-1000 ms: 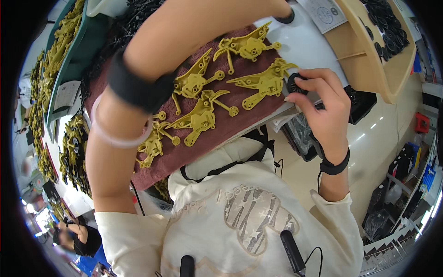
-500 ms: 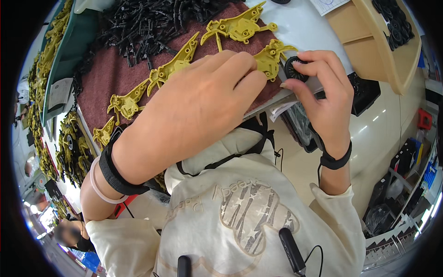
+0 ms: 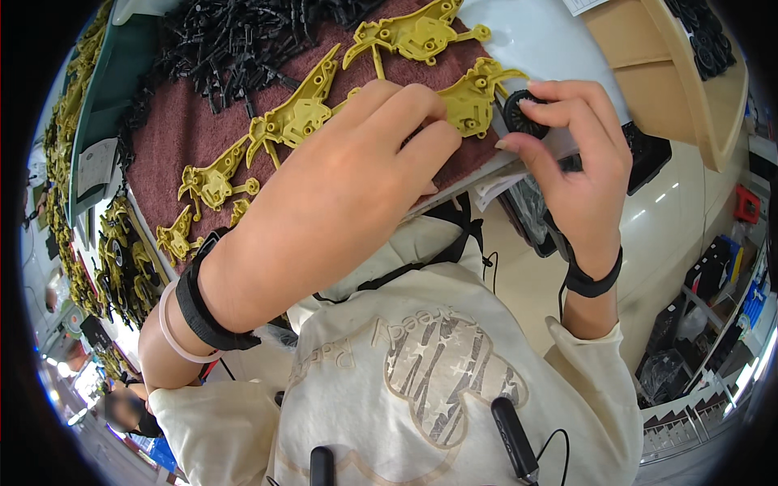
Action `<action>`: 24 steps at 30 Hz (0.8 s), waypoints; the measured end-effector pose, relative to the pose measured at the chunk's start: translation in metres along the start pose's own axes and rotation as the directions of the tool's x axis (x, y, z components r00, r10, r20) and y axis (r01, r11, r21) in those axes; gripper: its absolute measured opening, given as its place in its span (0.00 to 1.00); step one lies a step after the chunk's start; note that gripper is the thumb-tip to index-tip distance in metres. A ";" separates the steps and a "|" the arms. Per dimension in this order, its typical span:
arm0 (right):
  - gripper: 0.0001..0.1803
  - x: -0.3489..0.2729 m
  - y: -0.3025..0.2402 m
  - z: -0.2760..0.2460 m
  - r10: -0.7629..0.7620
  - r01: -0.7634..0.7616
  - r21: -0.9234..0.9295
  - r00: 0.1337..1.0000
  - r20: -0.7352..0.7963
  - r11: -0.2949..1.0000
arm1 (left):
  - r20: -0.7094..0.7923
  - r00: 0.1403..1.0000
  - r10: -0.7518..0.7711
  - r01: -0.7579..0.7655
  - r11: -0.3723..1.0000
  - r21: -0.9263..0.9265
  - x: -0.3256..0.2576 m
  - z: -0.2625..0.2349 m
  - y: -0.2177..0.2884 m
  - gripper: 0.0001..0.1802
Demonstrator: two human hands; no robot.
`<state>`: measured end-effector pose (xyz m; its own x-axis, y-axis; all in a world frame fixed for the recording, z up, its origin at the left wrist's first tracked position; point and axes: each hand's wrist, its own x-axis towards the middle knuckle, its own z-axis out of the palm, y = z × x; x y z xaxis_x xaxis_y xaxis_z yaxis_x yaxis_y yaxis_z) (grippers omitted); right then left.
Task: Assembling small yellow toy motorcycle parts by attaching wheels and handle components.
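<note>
My right hand [image 3: 579, 150] pinches a small black toy wheel [image 3: 525, 112] between its thumb and fingers. That wheel is at the right end of a yellow plastic shell half [image 3: 472, 101] on a maroon towel [image 3: 154, 154]. Over the towel's front edge, my left hand [image 3: 356, 162] is curled beside this shell, its fingers bent inward. The back of the hand hides most of its fingertips and whatever they hold. More yellow shell halves lie in a slanting row, among them one beyond my hands [image 3: 415, 36] and one to the left [image 3: 296, 113].
A heap of black plastic parts [image 3: 243, 49] covers the towel's far side. A green bin [image 3: 126, 97] stands at left, with yellow pieces beyond it. At right a tan tray [image 3: 648, 65] holds black wheels [image 3: 703, 40]. Dark trays [image 3: 647, 158] are below the table edge.
The view has shifted slightly, so the table things appear a little higher and further left. My right hand still pinches the wheel by the shell; my left hand stays curled nearby.
</note>
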<state>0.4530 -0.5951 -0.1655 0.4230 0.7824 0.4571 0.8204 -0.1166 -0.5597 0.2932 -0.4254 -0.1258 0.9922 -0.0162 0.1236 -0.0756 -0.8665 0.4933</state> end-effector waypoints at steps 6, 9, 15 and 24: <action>0.18 0.012 -0.001 -0.021 -0.031 0.034 -0.052 0.998 0.063 0.998 | 0.029 0.998 0.057 -0.059 0.993 0.107 0.009 -0.023 0.002 0.17; 0.20 0.035 0.011 -0.033 -0.043 0.049 -0.102 0.997 0.057 0.994 | -0.159 0.972 0.170 -0.142 0.974 0.177 0.032 -0.054 -0.013 0.10; 0.25 0.073 0.035 -0.001 -0.276 0.294 -0.157 0.953 0.127 0.943 | -0.052 0.987 0.153 -0.141 0.972 0.188 0.097 -0.064 -0.061 0.16; 0.22 0.071 0.033 -0.015 -0.076 0.155 -0.217 0.940 0.332 0.964 | -0.062 0.992 0.113 -0.067 0.860 0.505 0.129 -0.030 -0.104 0.14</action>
<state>0.5162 -0.5531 -0.1412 0.2073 0.9477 0.2426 0.9398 -0.1241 -0.3183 0.4263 -0.3225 -0.1352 0.9692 -0.0833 0.2316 -0.0812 -0.9965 -0.0186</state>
